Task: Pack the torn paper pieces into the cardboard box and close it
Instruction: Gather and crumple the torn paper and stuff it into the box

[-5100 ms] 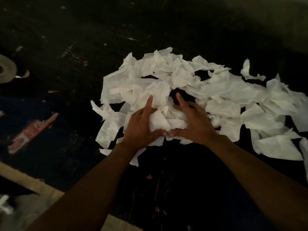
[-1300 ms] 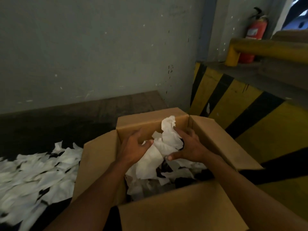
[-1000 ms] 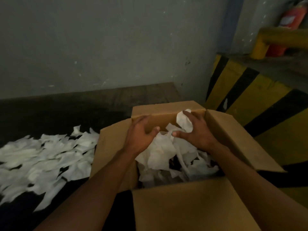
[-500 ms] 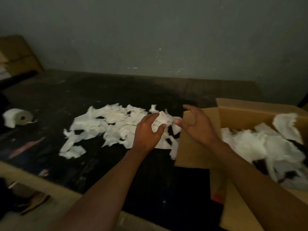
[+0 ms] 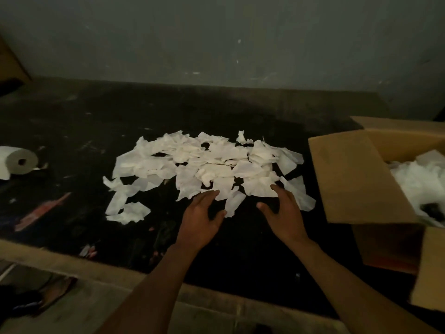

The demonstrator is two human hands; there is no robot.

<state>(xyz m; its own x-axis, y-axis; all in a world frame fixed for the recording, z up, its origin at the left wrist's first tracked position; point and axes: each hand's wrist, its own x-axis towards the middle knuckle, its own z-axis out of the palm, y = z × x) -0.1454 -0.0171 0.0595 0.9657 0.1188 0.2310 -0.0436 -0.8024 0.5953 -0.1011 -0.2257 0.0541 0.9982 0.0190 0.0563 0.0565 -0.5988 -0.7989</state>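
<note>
white paper pieces are lying scattered on the dark table, and both hands are now coming back to them carrying nothing. a second ago they were pressing a bundle down into the box. that load is now sitting inside as a pale heap, so one batch is packed and the next scoop is probably starting. the left hand is hovering with fingers loosely spread, fingertips just reaching the near edge of the paper pieces. the right hand is likewise spread wide and gripping nothing, its fingers over the near right corner. the paper pieces are lying just ahead of both palms, while the box is standing to the right, flaps open. much paper is remaining, so closing is looking some way off.
</note>
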